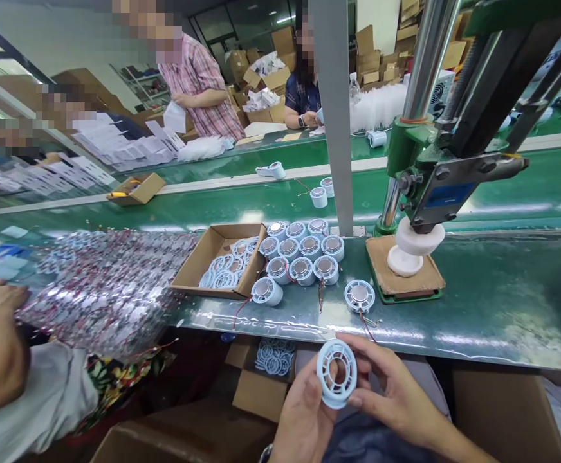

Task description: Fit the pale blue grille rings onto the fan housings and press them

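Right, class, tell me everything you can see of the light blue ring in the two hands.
The ring is light blue and looks like plastic. Short spokes join its thick outer rim to a smaller inner circle, and its middle is open. It stands tilted, its spoked face towards the camera, just in front of the table. The left hand holds its left side; the right hand steadies its right.

Left hand (304, 408) set below and left of light-blue ring (334, 395), thumb laid along its edge; right hand (394, 386) held to right of ring, index finger extended near top, thumb placed at lower edge.
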`<state>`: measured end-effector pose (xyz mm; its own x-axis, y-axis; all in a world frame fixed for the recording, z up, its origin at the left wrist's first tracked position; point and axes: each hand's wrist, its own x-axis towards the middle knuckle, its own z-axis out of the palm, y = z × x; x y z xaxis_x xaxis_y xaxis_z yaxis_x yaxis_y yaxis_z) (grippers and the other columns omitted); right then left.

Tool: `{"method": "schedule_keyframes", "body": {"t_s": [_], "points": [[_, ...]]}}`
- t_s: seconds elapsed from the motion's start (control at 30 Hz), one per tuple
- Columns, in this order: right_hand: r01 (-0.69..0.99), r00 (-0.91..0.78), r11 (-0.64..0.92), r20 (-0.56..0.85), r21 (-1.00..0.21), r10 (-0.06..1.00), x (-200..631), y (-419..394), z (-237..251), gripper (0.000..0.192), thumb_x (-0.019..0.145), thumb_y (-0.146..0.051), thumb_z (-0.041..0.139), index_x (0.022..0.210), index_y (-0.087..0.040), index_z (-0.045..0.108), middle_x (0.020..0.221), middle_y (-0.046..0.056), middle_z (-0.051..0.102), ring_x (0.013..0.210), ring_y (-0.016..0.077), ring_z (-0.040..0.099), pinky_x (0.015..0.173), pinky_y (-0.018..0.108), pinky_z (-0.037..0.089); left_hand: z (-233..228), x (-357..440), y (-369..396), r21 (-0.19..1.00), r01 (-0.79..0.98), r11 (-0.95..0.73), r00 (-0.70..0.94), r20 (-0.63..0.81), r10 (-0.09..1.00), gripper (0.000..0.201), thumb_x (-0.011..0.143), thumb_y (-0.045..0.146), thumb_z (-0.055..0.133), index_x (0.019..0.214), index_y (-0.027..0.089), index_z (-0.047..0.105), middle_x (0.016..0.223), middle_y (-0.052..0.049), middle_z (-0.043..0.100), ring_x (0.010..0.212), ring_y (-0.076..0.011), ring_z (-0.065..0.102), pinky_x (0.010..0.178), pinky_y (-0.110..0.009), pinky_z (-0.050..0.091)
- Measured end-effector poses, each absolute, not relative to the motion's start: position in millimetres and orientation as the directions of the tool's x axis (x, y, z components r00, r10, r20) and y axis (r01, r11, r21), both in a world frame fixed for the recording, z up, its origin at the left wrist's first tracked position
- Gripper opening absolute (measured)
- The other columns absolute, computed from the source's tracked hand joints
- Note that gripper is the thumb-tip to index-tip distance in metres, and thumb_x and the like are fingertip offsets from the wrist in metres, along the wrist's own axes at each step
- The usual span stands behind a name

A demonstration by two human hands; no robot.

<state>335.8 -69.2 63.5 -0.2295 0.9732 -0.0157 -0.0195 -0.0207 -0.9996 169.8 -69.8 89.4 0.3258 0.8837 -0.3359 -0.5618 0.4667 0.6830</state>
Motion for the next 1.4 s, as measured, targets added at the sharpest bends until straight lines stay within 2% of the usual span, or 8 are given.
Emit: {"method": "schedule_keyframes", "body": {"t_s": [0.5, 0.67, 0.77, 0.87, 0.97, 1.07, 1.23, 1.4], "points": [[-0.038, -0.252, 0.090, 0.096, -0.995, 0.963, 331, -68, 76, 0.066, 0.083, -0.067, 0.067, 0.134, -0.025, 0.065, 0.120, 0.012, 0.071, 0.108, 0.0285, 0.068, 0.097, 0.039, 0.055, 88, 165, -77, 0.707, -0.554, 0.440, 0.305, -0.319, 0.897, 0.056, 0.074, 0.063, 0.078, 0.109, 0.018, 0.078, 0.098, -0.014, 0.076, 0.099, -0.0336, 0.070, 0.092, -0.043, 0.054], [0.106, -0.212, 0.212, 0.187, -0.971, 0.959, 327, -66, 79, 0.063, 0.083, -0.065, 0.068, 0.129, -0.022, 0.065, 0.119, 0.013, 0.072, 0.105, 0.0267, 0.069, 0.092, 0.035, 0.057, 84, 164, -81, 0.697, -0.571, 0.434, 0.256, -0.352, 0.901, 0.054, 0.074, 0.062, 0.079, 0.106, 0.020, 0.079, 0.098, -0.012, 0.076, 0.094, -0.0303, 0.071, 0.089, -0.041, 0.056], [0.223, -0.211, 0.355, 0.311, -0.908, 0.927, 328, -67, 75, 0.056, 0.086, -0.056, 0.070, 0.130, -0.022, 0.063, 0.120, 0.013, 0.071, 0.109, 0.0269, 0.069, 0.095, 0.035, 0.057, 74, 149, -78, 0.747, -0.549, 0.374, 0.158, -0.346, 0.925, 0.053, 0.074, 0.061, 0.080, 0.104, 0.017, 0.078, 0.099, -0.012, 0.076, 0.091, -0.0273, 0.070, 0.085, -0.038, 0.057], [0.294, -0.235, 0.463, 0.407, -0.836, 0.883, 321, -71, 64, 0.055, 0.087, -0.046, 0.073, 0.133, -0.020, 0.058, 0.123, 0.015, 0.070, 0.115, 0.0285, 0.066, 0.102, 0.039, 0.054, 65, 115, -71, 0.840, -0.481, 0.251, -0.105, -0.340, 0.935, 0.050, 0.073, 0.058, 0.083, 0.099, 0.016, 0.077, 0.105, -0.013, 0.076, 0.086, -0.0231, 0.070, 0.078, -0.033, 0.059], [0.271, -0.420, 0.438, 0.304, -0.857, 0.855, 294, -72, 44, 0.057, 0.085, -0.039, 0.075, 0.135, -0.019, 0.057, 0.124, 0.015, 0.069, 0.113, 0.0290, 0.065, 0.101, 0.041, 0.054, 64, 70, -71, 0.927, -0.354, 0.124, -0.412, -0.274, 0.869, 0.045, 0.070, 0.055, 0.086, 0.091, 0.017, 0.073, 0.107, -0.010, 0.076, 0.086, -0.0189, 0.069, 0.073, -0.025, 0.058], [0.309, -0.605, 0.313, 0.068, -0.898, 0.793, 250, -60, 18, 0.058, 0.077, -0.029, 0.080, 0.132, -0.021, 0.062, 0.126, 0.012, 0.069, 0.115, 0.0289, 0.064, 0.104, 0.040, 0.052, 69, 42, -81, 0.973, -0.225, 0.042, -0.551, -0.163, 0.819, 0.042, 0.067, 0.045, 0.091, 0.089, 0.022, 0.064, 0.109, -0.004, 0.075, 0.094, -0.0168, 0.068, 0.075, -0.021, 0.056], [0.436, -0.484, 0.127, -0.113, -0.891, 0.867, 203, -26, -14, 0.048, 0.083, -0.011, 0.062, 0.132, -0.015, 0.061, 0.132, 0.021, 0.063, 0.125, 0.0371, 0.059, 0.109, 0.055, 0.044, 67, 51, -99, 0.999, 0.032, 0.033, -0.517, -0.012, 0.856, 0.054, 0.067, 0.027, 0.090, 0.111, 0.026, 0.061, 0.133, -0.008, 0.066, 0.122, -0.0241, 0.062, 0.096, -0.030, 0.052], [0.277, -0.467, 0.060, -0.080, -0.959, 0.880, 236, -47, 8, 0.037, 0.097, -0.024, 0.045, 0.131, -0.019, 0.058, 0.107, 0.011, 0.071, 0.096, 0.0222, 0.070, 0.085, 0.034, 0.058, 63, 75, -99, 0.972, 0.218, 0.088, -0.311, -0.016, 0.950, 0.058, 0.068, 0.016, 0.087, 0.122, 0.025, 0.067, 0.131, -0.010, 0.068, 0.123, -0.0304, 0.062, 0.111, -0.041, 0.043]]}}
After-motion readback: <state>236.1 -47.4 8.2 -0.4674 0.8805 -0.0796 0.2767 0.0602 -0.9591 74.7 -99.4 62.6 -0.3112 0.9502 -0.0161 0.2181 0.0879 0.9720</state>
